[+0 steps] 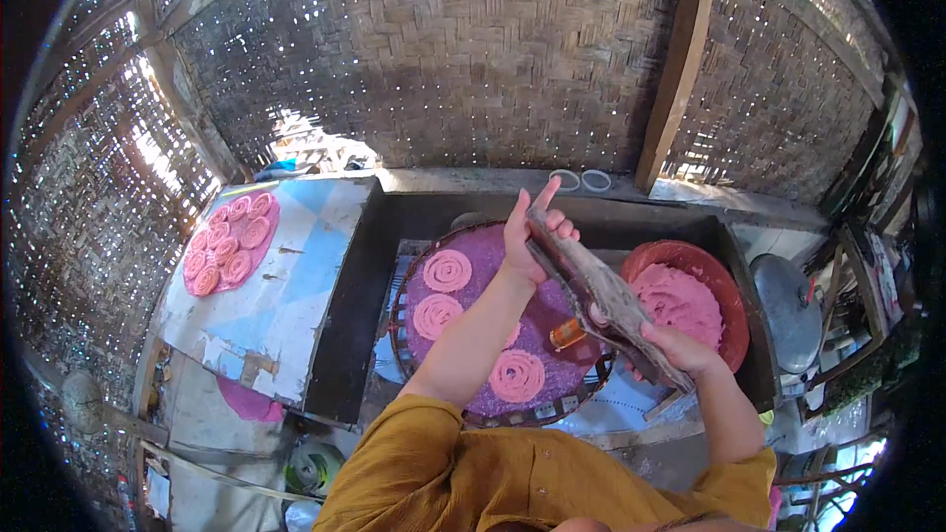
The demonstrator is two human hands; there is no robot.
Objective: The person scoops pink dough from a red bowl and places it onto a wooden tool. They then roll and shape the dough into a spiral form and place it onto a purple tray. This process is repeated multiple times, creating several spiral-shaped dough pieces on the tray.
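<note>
With both hands I hold a long, worn wooden press point(601, 281) slantwise above a round woven tray point(396, 325). My left hand point(537, 229) wraps round its upper end, thumb and one finger stretched out. Round its lower end closes my right hand point(685, 353); some of its fingers are hidden behind the wood. An orange cylinder point(567, 334) sticks out below the middle of the press. Purple sheeting point(483, 310) covers the tray, and several pink dough spirals lie on it, among them a far one point(446, 271) and a near one point(516, 376). The press and my left forearm hide part of the tray.
Right of the tray, a red basin point(732, 335) holds pink dough point(680, 303). At left, more spirals point(232, 244) lie on pink sheeting on a blue-and-white board point(281, 300). Two pale rings point(595, 180) rest on the back ledge. A metal lid point(785, 300) stands far right.
</note>
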